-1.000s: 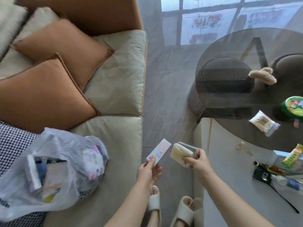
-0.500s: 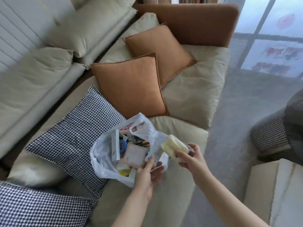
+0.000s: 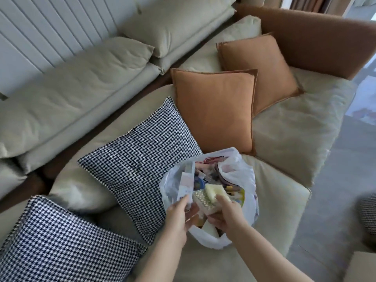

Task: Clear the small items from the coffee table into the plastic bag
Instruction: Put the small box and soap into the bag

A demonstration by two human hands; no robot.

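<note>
White plastic bag (image 3: 247,176) gapes on the sofa (image 3: 284,139) edge; right hand (image 3: 225,215) pinches a sponge (image 3: 213,193), left hand (image 3: 179,214) a card (image 3: 186,185), at its 6 o'clock rim.

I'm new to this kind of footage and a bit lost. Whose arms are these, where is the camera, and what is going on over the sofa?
There is no machine here: a person wears a wide-angle camera on the head, so you look forward and down along their own bare arms. Both hands are over an open white plastic bag that sits on a beige sofa, next to a houndstooth cushion and two orange cushions. The left hand pinches a slim pale card or packet at the bag's mouth. The right hand grips a pale yellow sponge-like block together with a dotted pack, lowering them among the small items already inside. The coffee table itself is outside this picture.
</note>
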